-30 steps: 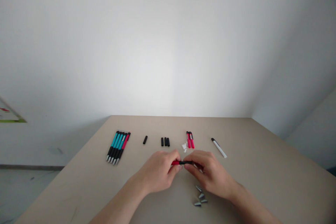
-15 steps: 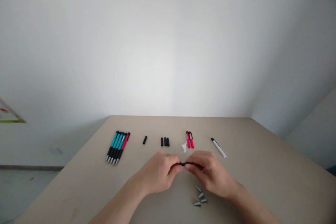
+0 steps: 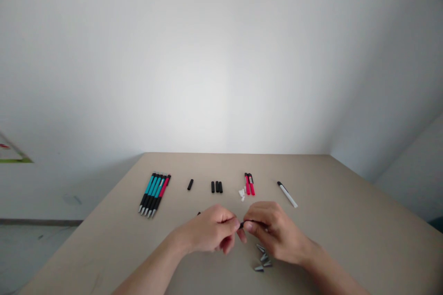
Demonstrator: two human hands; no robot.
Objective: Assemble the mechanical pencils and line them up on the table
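1. The table [image 3: 121, 239] lies under everything; both hands meet near its middle, over the near half.
2. The right hand [image 3: 273, 230] comes in from the right, thumb and forefinger clamped on one end of a dark pen part.
3. The left hand [image 3: 214, 230] faces it, thumb and forefinger pinched on the same part, the lower fingers loosely curled.
4. The row of pens [image 3: 157, 195] is well off to the left, nearer the left hand, tips toward the person.
5. The pen part [image 3: 241, 225] sits between the two sets of fingertips, its long axis running roughly side to side. Only a short stretch shows; a black end [image 3: 199, 213] beyond the left knuckles may belong to it, though I cannot tell.
6. The white barrel [image 3: 288, 196] lies slantwise beyond the right hand, apart from it.
7. Two pink barrels [image 3: 252, 185] lie past the right fingers, pointing away.
8. Black tubes [image 3: 217, 186] rest beyond the left hand.
9. Metal tips [image 3: 264, 256] are clustered just on the near side of the right hand.
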